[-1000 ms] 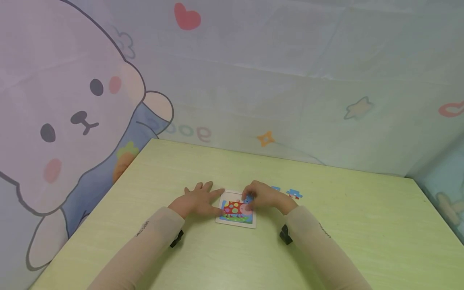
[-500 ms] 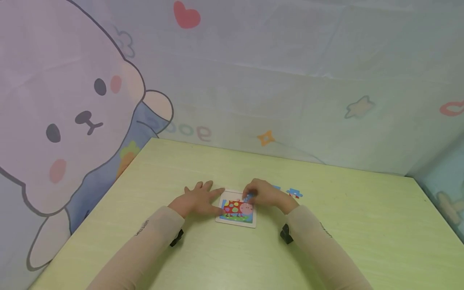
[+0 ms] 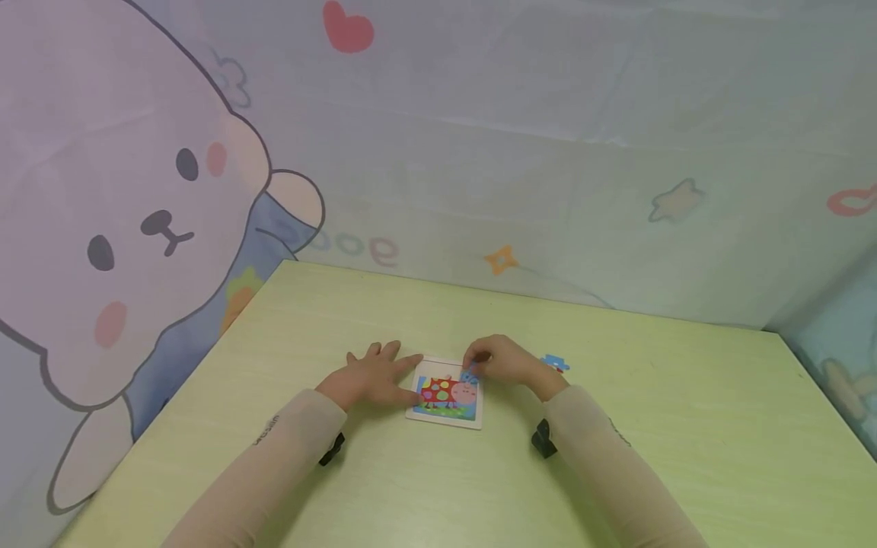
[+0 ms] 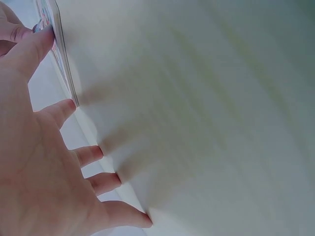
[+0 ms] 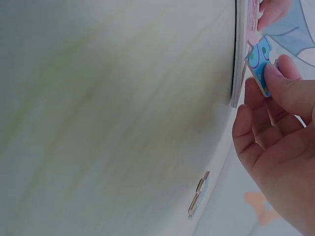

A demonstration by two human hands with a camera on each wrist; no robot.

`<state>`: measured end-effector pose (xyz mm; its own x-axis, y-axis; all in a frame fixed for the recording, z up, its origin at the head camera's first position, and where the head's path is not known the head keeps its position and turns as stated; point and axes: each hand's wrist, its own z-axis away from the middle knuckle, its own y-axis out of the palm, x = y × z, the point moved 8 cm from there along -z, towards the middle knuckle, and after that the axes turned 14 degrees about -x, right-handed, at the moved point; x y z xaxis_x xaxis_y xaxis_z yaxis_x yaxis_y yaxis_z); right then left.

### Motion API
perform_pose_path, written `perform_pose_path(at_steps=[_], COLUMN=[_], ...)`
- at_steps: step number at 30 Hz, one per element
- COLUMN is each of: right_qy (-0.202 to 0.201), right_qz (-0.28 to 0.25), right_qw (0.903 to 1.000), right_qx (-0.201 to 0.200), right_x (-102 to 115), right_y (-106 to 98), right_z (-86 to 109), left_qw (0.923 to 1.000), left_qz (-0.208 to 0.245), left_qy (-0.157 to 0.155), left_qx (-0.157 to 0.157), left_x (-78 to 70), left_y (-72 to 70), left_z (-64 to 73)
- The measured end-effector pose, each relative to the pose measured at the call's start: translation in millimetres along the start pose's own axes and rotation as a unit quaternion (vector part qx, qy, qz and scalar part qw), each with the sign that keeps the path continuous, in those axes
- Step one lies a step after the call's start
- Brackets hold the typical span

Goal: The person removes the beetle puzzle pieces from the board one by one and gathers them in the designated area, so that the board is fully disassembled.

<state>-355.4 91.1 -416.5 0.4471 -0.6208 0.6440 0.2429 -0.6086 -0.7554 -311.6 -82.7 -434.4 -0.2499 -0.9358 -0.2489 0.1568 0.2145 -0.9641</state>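
Streaky table, flat puzzle piece

Cloth-walled nook, cartoon backdrop, pale table

The puzzle tray lies on the table — a loose piece farther right.

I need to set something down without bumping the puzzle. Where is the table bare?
The table is bare right of the right sleeve, between it and the left sleeve, and beyond the left hand toward the back edge. It's crowded around the puzzle tray: that hand, the right hand and, beside it, a loose piece.
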Motion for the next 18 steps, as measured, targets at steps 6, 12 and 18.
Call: perform_pose_path(at_steps=[6, 12, 18], right_qy=[-0.003, 0.014, 0.033], right_qz=[-0.017, -0.042, -0.05], right_qw=[0.9998, 0.9988, 0.9979], right_qx=[-0.014, -0.019, -0.023], right_x=[-2, -10, -26], right_y=[-7, -25, -51], right_z=[1.7, 9.3, 22.7], left_qw=[1.0, 1.0, 1.0], left_qz=[0.006, 0.008, 0.009], left_qy=[0.001, 0.002, 0.0], left_qx=[-0.001, 0.002, 0.003], left_x=[1.4, -0.5, 0.1], left_y=[1.0, -0.1, -0.3], left_z=[-1.1, -0.3, 1.3])
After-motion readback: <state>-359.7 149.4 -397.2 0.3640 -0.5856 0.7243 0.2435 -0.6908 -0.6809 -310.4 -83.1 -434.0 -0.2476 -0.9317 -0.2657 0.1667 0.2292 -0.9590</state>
